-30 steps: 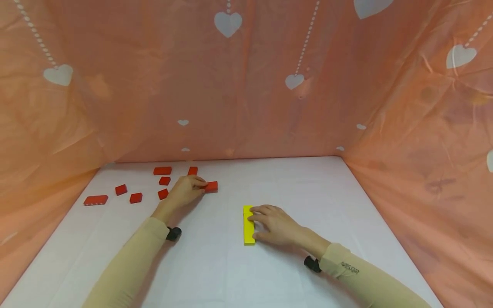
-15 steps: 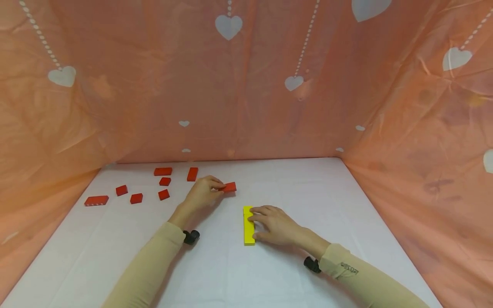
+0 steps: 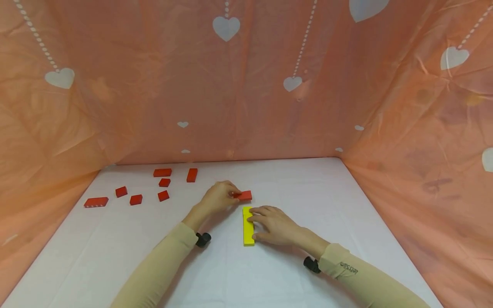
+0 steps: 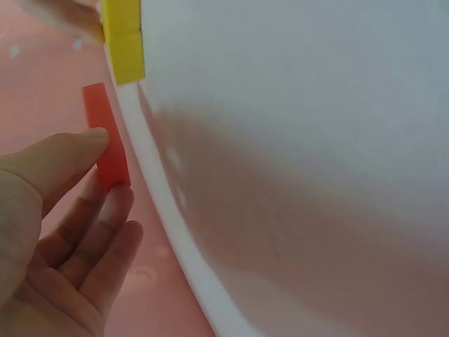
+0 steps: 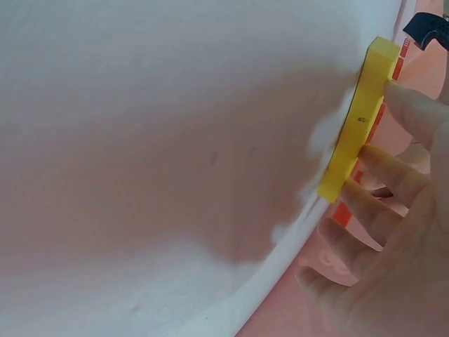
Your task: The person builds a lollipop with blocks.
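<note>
Two things are in play at once: the left hand (image 3: 218, 197) pinches one end of a red rectangular block (image 3: 245, 196) between thumb and fingers, and the right hand (image 3: 277, 224) rests loosely extended fingers along one side of a long yellow block (image 3: 248, 233) and the short yellow block (image 3: 247, 210) at its far end. The held red block is just beyond the short yellow block, near but apart; whether it clears the white cloth (image 3: 215, 273) or brushes it, I cannot tell. The likeliest slip, I judge, is a knock: gripped only at one end, the red block could pivot, and its free end could strike the short yellow block and break the line at the seam. Since the right fingers touch only one side, as far as the views show, uneven pressure could also slide or turn the yellow pair toward the left. The cloth could drag beneath a pressing fingertip and carry both along. Seven loose red blocks (image 3: 163, 195) lie farther left, where a low sleeve (image 3: 161, 261) might scatter them on a return reach.
</note>
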`<state>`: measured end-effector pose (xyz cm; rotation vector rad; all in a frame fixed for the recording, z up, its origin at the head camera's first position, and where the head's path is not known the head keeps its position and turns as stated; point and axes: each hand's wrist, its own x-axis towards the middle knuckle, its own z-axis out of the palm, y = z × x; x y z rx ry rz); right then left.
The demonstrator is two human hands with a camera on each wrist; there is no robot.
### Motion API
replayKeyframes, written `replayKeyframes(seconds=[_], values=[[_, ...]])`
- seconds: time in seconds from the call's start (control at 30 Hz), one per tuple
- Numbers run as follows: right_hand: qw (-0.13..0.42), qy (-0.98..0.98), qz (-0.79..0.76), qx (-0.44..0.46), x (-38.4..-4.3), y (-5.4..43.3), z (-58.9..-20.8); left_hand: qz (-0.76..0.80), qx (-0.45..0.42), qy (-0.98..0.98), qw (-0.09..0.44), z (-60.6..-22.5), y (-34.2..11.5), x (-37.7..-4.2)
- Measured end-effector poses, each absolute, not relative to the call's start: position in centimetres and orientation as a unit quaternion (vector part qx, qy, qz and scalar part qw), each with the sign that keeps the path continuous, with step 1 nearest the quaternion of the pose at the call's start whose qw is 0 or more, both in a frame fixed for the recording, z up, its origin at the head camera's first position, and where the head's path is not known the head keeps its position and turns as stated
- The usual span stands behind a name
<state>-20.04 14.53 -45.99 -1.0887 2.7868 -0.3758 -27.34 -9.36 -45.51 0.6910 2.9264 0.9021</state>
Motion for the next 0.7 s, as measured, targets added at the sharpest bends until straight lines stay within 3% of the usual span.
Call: replayKeyframes(seconds=[0.7], values=[[0.054, 0.923, -0.113, -0.364, -20.0, 14.6, -46.0, 0.226, 0.245, 0.941, 0.055, -46.0, -7.6, -26.8]])
